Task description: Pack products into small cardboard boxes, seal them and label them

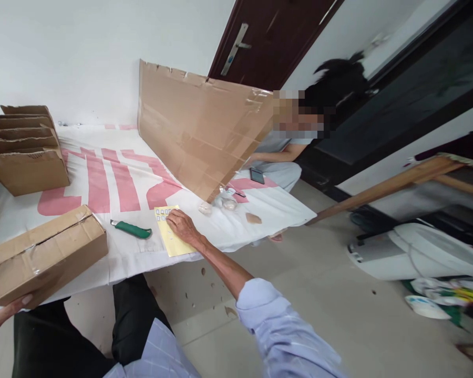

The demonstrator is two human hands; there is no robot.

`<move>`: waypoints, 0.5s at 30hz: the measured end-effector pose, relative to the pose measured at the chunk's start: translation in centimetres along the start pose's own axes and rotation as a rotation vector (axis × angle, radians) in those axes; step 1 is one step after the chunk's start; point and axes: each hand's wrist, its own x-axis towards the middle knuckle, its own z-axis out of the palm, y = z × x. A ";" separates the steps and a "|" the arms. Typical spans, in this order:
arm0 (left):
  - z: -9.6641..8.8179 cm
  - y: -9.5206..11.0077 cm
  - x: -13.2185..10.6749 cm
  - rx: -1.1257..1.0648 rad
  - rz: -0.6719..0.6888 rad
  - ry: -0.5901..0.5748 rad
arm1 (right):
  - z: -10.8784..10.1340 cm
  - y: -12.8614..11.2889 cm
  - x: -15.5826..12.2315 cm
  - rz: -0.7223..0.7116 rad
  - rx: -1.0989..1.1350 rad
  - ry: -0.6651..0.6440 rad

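Note:
My right hand (183,226) rests on a yellow sheet (172,239) that carries small white stickers, its fingers curled down onto the paper near the sticker rows. My left hand (0,315) supports a taped brown cardboard box (43,254) from below at the near left edge; only fingertips show under the box. A green-handled utility knife (131,229) lies between the box and the yellow sheet on the white and pink banner (114,178).
Several folded cardboard boxes (23,147) stand at the far left. A large flat cardboard panel (197,126) leans upright at the back. Another person (279,152) sits behind it. Small clear bags (228,202) lie by the panel. A wooden frame (398,184) and clutter are at right.

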 end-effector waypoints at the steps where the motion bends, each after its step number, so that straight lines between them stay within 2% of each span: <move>1: 0.0 0.3 -0.1 -0.040 -0.019 -0.021 | 0.0 0.0 0.0 0.004 0.004 0.000; 3: 0.2 0.9 -0.2 -0.104 -0.042 -0.032 | -0.2 -0.1 -0.1 0.015 0.013 0.005; 9: 0.5 2.1 -0.4 -0.300 0.003 0.075 | -0.7 -0.7 -0.3 0.081 0.046 0.086; 12: 0.4 2.5 -0.3 -0.357 -0.016 0.088 | -0.6 -2.3 -0.3 0.089 0.064 0.132; 15: 0.2 2.7 -0.1 -0.374 -0.035 0.072 | 0.1 -5.0 -0.3 0.045 0.096 0.127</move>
